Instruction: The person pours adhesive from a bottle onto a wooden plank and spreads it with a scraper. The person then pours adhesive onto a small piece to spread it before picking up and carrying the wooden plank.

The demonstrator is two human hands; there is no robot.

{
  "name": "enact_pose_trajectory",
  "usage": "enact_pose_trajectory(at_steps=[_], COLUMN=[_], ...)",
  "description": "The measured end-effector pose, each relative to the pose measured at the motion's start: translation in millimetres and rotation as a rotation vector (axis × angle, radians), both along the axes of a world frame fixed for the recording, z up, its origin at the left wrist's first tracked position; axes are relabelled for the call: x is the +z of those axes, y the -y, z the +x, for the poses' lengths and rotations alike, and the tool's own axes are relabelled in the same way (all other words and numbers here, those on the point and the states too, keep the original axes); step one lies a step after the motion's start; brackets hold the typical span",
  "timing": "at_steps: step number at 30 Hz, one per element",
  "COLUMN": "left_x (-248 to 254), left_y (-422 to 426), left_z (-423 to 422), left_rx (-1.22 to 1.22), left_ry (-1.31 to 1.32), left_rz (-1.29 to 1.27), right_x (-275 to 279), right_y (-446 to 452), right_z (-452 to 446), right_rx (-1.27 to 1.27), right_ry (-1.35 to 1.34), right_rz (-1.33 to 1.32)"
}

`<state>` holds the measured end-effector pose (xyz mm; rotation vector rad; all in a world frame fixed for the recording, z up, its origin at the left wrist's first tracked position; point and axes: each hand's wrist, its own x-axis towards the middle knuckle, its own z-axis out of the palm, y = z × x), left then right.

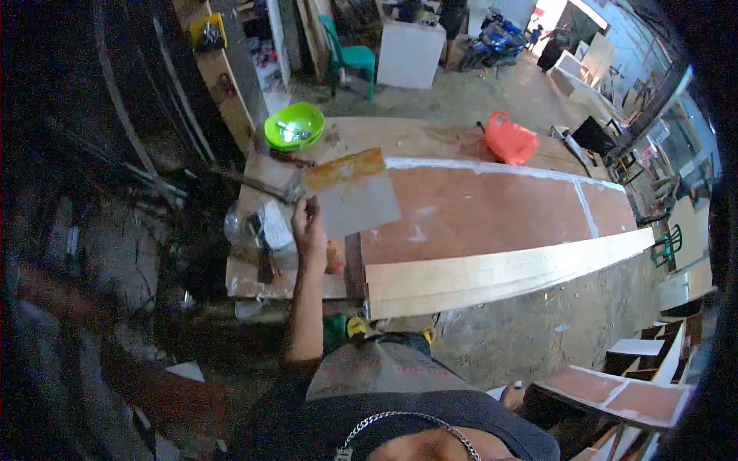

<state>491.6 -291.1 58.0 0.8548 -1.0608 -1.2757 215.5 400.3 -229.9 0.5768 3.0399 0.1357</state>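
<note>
My left hand (309, 223) is raised over the left end of the workbench, its fingers closed on the edge of a flat grey board (357, 203) with a yellow-brown stained strip along its far side. The board overlaps the left end of a long reddish-brown panel (477, 207) with white filler along its edges. A pale wood strip (500, 265) runs along the panel's near side. Low at the right, my right hand (513, 397) is only partly visible beside my body; its fingers are too unclear to read.
A green bowl (295, 127) and a red plastic bag (510, 140) sit on the workbench (407, 131). Beyond are a green chair (354, 58), a white box (411, 54) and a blue motorbike (496, 42). Another filled panel (615, 393) stands at the lower right.
</note>
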Motion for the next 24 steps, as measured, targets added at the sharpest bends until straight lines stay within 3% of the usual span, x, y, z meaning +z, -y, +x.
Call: enact_pose_trajectory(at_steps=[1,3,5,6,7,10,12,13,15,18,20,22,24], left_x=[3,14,19,20,20,8,11,23,28,29,34,41,33], left_y=[-6,-26,-43,-48,-52,-61,-69,-78,-88,-95,-101,-108,-105], left_z=[-1,-17,-22,-21,-21,-22,-18,-18,-17,-14,-15,-13,-11], left_rx=[-0.076,-0.06,-0.052,-0.125,-0.204,-0.229,-0.281,-0.253,-0.226,-0.233,-0.24,-0.144,-0.194], left_ry=[0.023,-0.015,-0.051,-0.016,0.018,0.065,0.133,0.118,0.098,0.151,0.012,0.083,0.114], left_rz=[-0.011,0.019,0.053,0.038,0.02,0.029,0.051,0.035,0.021,-0.027,-0.084,-0.164,-0.14], right_x=[9,-31,64,64,90,209,245,289,320,340,339,334,321], right_y=[12,8,124,147,198,342,408,434,477,519,537,548,556], right_z=[-10,-58,-36,-63,-48,9,34,60,88,99,99,97,87], right_rx=[0.041,0.534,0.383,0.319,0.437,0.829,1.024,1.213,1.417,1.695,1.732,1.754,1.836], right_ry=[-0.081,-0.659,-0.477,-0.221,-0.302,-0.229,-0.294,-0.337,-0.295,-0.402,-0.347,-0.377,-0.419], right_rz=[-0.065,-0.244,-1.053,-1.111,-1.544,-1.527,-1.376,-1.243,-1.315,-1.132,-1.181,-1.157,-1.05])
